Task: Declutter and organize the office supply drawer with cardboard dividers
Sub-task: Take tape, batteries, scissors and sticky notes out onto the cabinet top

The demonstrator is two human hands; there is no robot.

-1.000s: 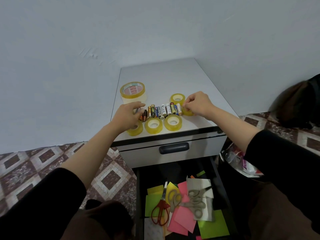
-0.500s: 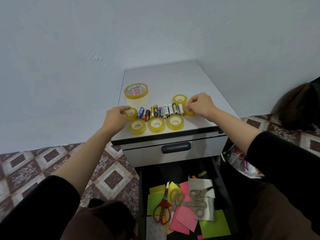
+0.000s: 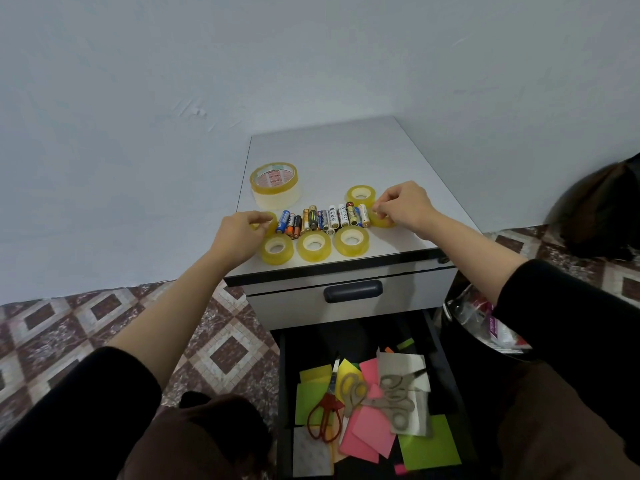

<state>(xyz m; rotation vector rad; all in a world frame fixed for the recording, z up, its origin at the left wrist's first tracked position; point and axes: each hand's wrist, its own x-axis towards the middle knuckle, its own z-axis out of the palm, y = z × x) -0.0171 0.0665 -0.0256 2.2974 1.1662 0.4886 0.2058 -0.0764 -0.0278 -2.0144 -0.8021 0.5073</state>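
Drawer (image 3: 282, 375) pulled open at cabinet base, low in view, well below and apart from both hands. Holds coloured paper sheets (image 3: 367, 434), red scissors (image 3: 325, 417) and grey scissors (image 3: 398, 400) in loose overlap. Left hand (image 3: 239, 233) on cabinet top (image 3: 346, 150), fingers curled onto left-end tape roll (image 3: 270, 220); right hand (image 3: 403, 207) likewise curled, pinching right-end tape roll (image 3: 381, 222). Between these two rolls, battery row (image 3: 322, 218), cells side by side and touching. Three small tape rolls (image 3: 314, 246) just in front of the row, near the front edge. Rear small roll (image 3: 361, 196) just behind the row's right end; large tape roll (image 3: 275, 185) behind left hand, near the left edge. Free surface behind the rolls, up to the wall. Closed upper drawer with dark handle (image 3: 353, 291) between top and open drawer. Lined bin (image 3: 485, 317) just right of cabinet.
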